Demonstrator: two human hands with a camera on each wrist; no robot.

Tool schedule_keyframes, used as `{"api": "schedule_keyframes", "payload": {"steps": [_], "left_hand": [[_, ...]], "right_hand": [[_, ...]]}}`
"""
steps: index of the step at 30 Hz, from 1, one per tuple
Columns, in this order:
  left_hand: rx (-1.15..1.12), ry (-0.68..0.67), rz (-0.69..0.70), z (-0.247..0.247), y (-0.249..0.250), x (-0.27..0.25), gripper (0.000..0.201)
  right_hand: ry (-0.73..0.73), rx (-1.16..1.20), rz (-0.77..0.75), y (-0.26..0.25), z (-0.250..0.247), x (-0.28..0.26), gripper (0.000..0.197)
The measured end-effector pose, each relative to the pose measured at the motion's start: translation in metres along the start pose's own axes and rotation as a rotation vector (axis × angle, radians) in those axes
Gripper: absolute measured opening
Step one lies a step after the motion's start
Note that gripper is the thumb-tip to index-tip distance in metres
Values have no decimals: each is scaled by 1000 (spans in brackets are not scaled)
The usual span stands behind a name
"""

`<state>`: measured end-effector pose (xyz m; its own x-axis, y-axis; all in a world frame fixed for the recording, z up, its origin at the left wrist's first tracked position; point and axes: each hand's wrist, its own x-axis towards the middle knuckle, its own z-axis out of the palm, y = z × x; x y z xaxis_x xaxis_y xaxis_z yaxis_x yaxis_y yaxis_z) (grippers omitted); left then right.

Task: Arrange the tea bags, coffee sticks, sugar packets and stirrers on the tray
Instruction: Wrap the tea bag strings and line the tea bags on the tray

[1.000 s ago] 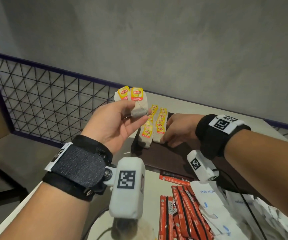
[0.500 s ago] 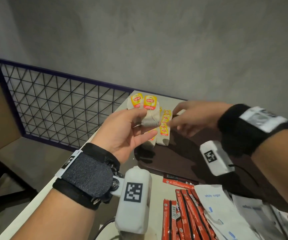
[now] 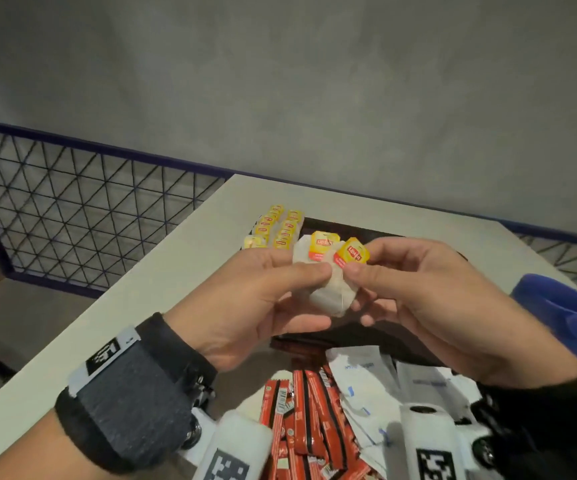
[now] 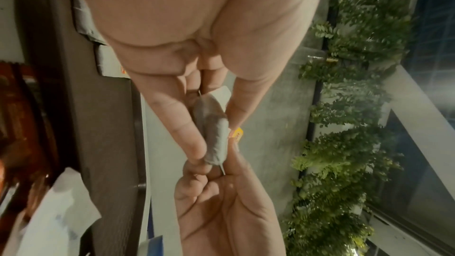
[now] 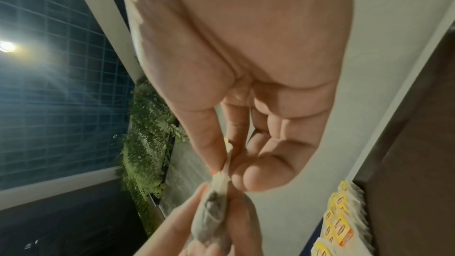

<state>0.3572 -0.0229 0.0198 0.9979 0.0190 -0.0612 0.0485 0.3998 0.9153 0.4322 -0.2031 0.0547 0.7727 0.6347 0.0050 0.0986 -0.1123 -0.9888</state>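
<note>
Both hands meet above the dark tray [image 3: 377,233] with two white tea bags [image 3: 328,289] between them, each carrying a yellow and red tag. My left hand [image 3: 259,299] holds the bags between thumb and fingers. My right hand [image 3: 412,292] pinches the right bag at its tag [image 3: 352,252]. In the left wrist view the grey bag [image 4: 214,133] sits between the left fingers. The right wrist view has the right thumb and forefinger pinching the bag's top [image 5: 222,178]. Two rows of tea bags [image 3: 276,226] lie at the tray's far left end.
Red coffee sticks [image 3: 311,420] and white sugar packets [image 3: 377,386] lie in a heap on the white table [image 3: 162,282] in front of the tray. A blue object [image 3: 564,306] is at the right edge. A wire mesh railing [image 3: 82,209] borders the table's left side.
My right hand has left the tea bags on the tray and come up to pinch one of the bags in my left hand. Both hands are now closer to me.
</note>
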Motion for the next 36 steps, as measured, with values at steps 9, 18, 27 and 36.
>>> {"api": "schedule_keyframes", "payload": {"steps": [9,18,27,36], "left_hand": [[34,-107,-117,10,-6,-1,47],[90,-87,-73,9,-10,-1,40],[108,59,22,9,-13,2,31],[144,33,41,12,-17,1,27]], "right_hand": [[109,55,-20,12,-11,-12,13],[150,43,-39,18,-5,-12,12],[102,105,-20,19,-5,-11,12],[-38,-25,39,16,-5,-14,32]]}}
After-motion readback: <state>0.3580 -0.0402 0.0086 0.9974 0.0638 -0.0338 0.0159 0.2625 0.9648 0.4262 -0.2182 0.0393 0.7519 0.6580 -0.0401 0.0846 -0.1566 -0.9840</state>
